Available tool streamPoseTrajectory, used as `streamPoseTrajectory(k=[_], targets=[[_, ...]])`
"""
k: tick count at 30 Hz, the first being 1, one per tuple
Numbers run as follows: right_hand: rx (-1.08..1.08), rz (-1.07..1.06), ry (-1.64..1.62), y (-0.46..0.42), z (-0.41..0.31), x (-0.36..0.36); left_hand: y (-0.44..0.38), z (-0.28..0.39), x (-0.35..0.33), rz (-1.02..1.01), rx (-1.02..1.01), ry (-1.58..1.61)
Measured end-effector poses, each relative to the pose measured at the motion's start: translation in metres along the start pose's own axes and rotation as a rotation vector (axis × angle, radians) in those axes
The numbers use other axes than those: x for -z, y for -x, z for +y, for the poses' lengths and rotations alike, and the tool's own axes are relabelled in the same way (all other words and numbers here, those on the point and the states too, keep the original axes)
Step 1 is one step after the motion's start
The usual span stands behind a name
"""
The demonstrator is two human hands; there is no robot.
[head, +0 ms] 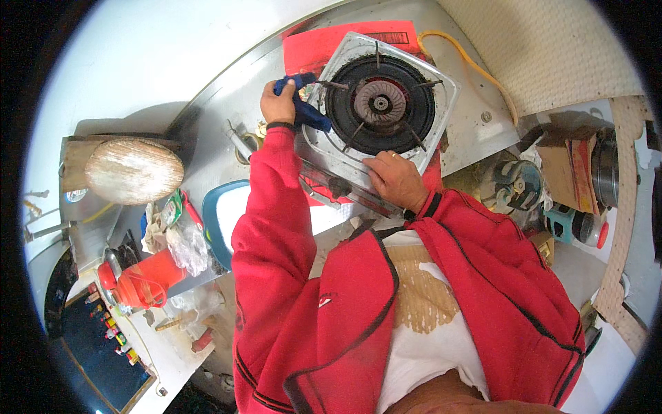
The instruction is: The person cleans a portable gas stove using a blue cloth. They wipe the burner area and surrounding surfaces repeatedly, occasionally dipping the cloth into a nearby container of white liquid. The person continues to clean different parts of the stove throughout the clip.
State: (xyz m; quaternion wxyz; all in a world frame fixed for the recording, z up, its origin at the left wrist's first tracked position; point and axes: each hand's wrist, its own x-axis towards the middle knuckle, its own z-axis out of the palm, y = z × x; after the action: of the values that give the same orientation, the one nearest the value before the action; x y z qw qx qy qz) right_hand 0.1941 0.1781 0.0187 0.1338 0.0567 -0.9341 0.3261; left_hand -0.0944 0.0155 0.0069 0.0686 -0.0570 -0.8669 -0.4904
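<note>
A single-burner gas stove (381, 103) with a silver top, a black round pan and pot supports stands at an angle on the metal counter. My left hand (279, 103) grips a dark blue cloth (312, 115) at the stove's left edge; part of the cloth hangs over that edge. My right hand (395, 176), with a ring on one finger, rests on the stove's near edge, its fingers bent and nothing seen in them. Below the near edge, a dark control knob (339, 187) shows on the stove's front. Red card or board (331, 49) lies under the stove.
A yellow hose (465, 56) curves behind the stove to the right. Scissors (251, 145) lie near my left forearm. Further left are a blue-rimmed basin (209, 212), a round wooden board (134, 171) and a red plastic jug (150, 282). A gas cylinder (517, 181) stands low at right.
</note>
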Motion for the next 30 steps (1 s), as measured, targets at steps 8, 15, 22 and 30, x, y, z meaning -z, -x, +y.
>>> streamPoseTrajectory(k=[8, 15, 22, 30], targets=[[0.013, -0.019, -0.001, 0.000, -0.002, 0.001, 0.042, 0.008, 0.012, -0.426, -0.346, -0.275], [0.006, -0.027, 0.006, -0.001, -0.001, 0.001, 0.025, 0.012, 0.002, -0.437, -0.313, -0.318], [0.011, -0.005, -0.025, -0.002, -0.002, 0.002, 0.003, 0.017, -0.026, -0.333, -0.323, -0.398], [-0.005, -0.020, -0.004, -0.004, -0.003, 0.004, 0.035, 0.014, 0.018, -0.455, -0.343, -0.341]])
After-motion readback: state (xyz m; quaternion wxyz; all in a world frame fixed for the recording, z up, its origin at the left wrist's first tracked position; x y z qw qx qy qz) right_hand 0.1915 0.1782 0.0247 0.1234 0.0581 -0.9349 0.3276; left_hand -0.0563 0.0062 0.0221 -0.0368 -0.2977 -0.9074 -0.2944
